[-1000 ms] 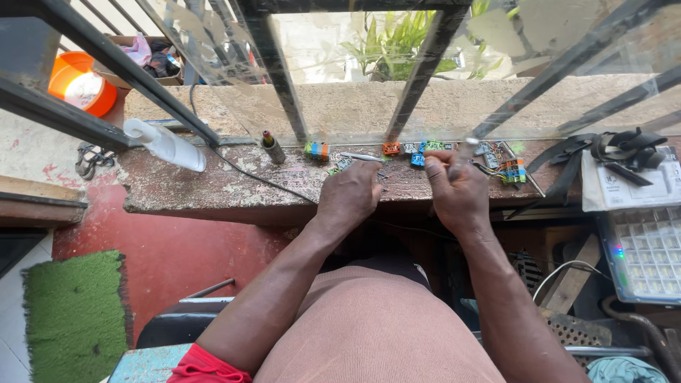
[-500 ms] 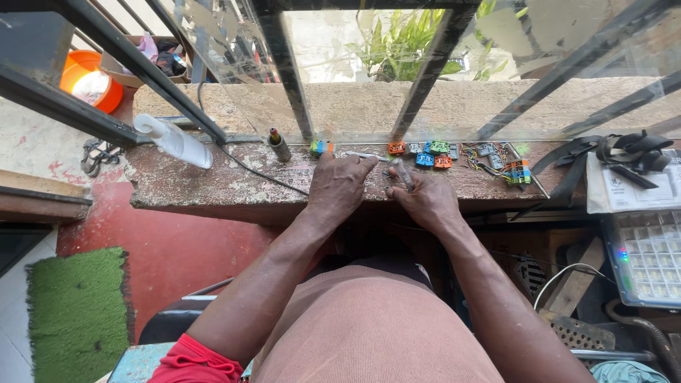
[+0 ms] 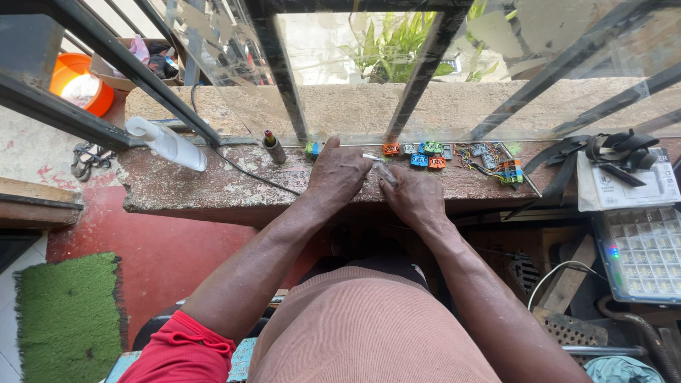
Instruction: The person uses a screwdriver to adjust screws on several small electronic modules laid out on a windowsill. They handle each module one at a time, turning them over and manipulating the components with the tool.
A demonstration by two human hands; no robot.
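My left hand [image 3: 339, 172] and my right hand [image 3: 413, 196] meet over the worn stone ledge [image 3: 213, 188], both pinching a small clear, thin object [image 3: 380, 167] between their fingertips. What it is exactly I cannot make out. Just beyond the fingers lies a row of small coloured connector blocks [image 3: 424, 154], orange, blue and green. Further right more of these blocks sit tangled with thin coloured wires [image 3: 496, 167]. A green and blue block [image 3: 312, 149] lies by my left thumb.
A white bottle [image 3: 167, 143] lies on the ledge at left, a small brown bottle [image 3: 273, 147] stands near it, and a black cable [image 3: 245, 169] crosses the ledge. Black straps [image 3: 603, 149] and a clear compartment box [image 3: 642, 254] sit at right. Dark window bars [image 3: 418, 71] rise behind.
My hands have drawn closer together and shifted slightly toward me and left on the ledge. The small object is now held between both hands.
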